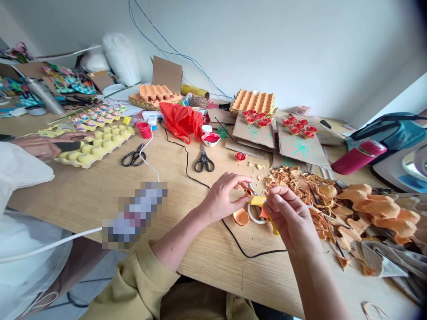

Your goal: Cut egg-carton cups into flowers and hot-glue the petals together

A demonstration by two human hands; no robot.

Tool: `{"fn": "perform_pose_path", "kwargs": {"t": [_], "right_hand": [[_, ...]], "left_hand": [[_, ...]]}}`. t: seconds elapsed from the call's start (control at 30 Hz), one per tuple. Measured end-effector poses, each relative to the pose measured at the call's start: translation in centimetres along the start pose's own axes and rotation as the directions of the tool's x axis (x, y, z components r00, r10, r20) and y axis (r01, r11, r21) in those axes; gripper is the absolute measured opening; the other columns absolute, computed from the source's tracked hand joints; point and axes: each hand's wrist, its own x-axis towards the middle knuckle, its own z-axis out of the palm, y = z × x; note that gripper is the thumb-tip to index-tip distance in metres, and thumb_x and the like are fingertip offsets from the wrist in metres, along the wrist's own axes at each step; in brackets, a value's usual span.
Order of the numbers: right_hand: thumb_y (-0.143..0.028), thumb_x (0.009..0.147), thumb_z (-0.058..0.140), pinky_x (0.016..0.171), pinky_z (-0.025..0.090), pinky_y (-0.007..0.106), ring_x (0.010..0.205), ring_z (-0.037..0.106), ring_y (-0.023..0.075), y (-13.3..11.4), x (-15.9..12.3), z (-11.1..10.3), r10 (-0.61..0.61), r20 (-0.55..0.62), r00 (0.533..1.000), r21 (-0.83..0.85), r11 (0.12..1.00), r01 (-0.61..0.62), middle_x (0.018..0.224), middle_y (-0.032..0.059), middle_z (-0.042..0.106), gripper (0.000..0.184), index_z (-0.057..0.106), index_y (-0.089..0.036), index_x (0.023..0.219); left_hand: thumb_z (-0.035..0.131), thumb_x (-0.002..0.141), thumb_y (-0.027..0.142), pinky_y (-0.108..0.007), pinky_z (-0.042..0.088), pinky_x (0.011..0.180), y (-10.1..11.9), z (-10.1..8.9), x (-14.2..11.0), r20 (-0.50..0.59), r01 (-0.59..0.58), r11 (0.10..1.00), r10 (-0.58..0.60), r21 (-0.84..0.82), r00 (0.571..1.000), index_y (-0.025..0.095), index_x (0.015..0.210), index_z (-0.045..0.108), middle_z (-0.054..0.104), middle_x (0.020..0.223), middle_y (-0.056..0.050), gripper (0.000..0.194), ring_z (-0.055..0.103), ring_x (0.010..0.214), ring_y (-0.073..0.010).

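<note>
My left hand (222,198) pinches a small curled piece of orange egg carton (248,192) between thumb and fingers. Just right of it, my right hand (288,211) has its fingertips pressed together; whatever they hold is too small to make out. A yellow tool, which looks like a glue gun (258,201), lies partly behind my right hand, its far end close to the carton piece. I cannot tell whether it rests on the table or on a stand. Below sits an orange carton cup (240,217), beside a pale grey loop (254,215).
Orange carton scraps (300,186) and a carton tray (383,206) lie to the right. Red paper-pulp flowers (296,125) stand on cardboard. Two black scissors (204,160), a red paint bowl (211,138) and a black cord (187,164) are ahead. A co-worker's hands (43,144) touch a yellow egg tray (106,144).
</note>
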Motion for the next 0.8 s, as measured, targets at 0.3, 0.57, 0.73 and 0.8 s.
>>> {"fn": "perform_pose_path", "kwargs": {"t": [0.3, 0.57, 0.73, 0.8], "right_hand": [[-0.034, 0.074, 0.082, 0.057, 0.038, 0.023, 0.062, 0.039, 0.0099, 0.9, 0.5, -0.6, 0.098, 0.082, 0.992, 0.242, 0.963, -0.115, 0.073, -0.0042, 0.042, 0.029, 0.068, -0.023, 0.097], [-0.034, 0.090, 0.068, 0.071, 0.047, 0.030, 0.081, 0.054, 0.0170, 1.5, 0.7, -0.7, -0.267, 0.181, 0.947, -0.602, 0.731, 0.321, 0.101, 0.0034, 0.063, 0.019, 0.069, -0.027, 0.107], [-0.028, 0.094, 0.063, 0.072, 0.048, 0.031, 0.082, 0.058, 0.0178, 1.6, 0.7, -0.6, -0.334, 0.263, 0.905, -0.705, 0.574, 0.417, 0.100, 0.0036, 0.066, 0.018, 0.071, -0.027, 0.110], [-0.028, 0.094, 0.062, 0.075, 0.049, 0.033, 0.084, 0.059, 0.0186, 1.7, 0.8, -0.9, -0.346, 0.257, 0.902, -0.722, 0.551, 0.417, 0.099, 0.0044, 0.065, 0.018, 0.071, -0.026, 0.110]], "left_hand": [[0.071, 0.084, 0.020, -0.032, 0.049, 0.079, 0.2, 0.2, 0.1, -0.018, -0.006, 1.000, 0.006, 0.015, 1.000, 0.024, 0.114, 0.061, 0.071, 0.099, -0.005, 0.032, 0.062, 0.088, -0.0204], [0.068, 0.086, 0.017, -0.034, 0.048, 0.086, 0.1, 0.8, -0.3, 0.044, -0.101, 0.979, 0.094, 0.177, 0.995, 0.022, 0.119, 0.057, 0.071, 0.101, -0.003, 0.036, 0.062, 0.092, -0.0205], [0.069, 0.088, 0.022, -0.036, 0.046, 0.088, 0.1, 0.8, -0.4, 0.110, -0.127, 0.960, 0.102, 0.250, 0.989, 0.022, 0.119, 0.058, 0.073, 0.102, -0.002, 0.032, 0.063, 0.091, -0.0208], [0.071, 0.088, 0.024, -0.035, 0.046, 0.090, 0.1, 0.7, -0.4, 0.115, -0.118, 0.969, 0.094, 0.217, 0.989, 0.022, 0.119, 0.058, 0.074, 0.103, -0.002, 0.035, 0.064, 0.090, -0.0198]]}}
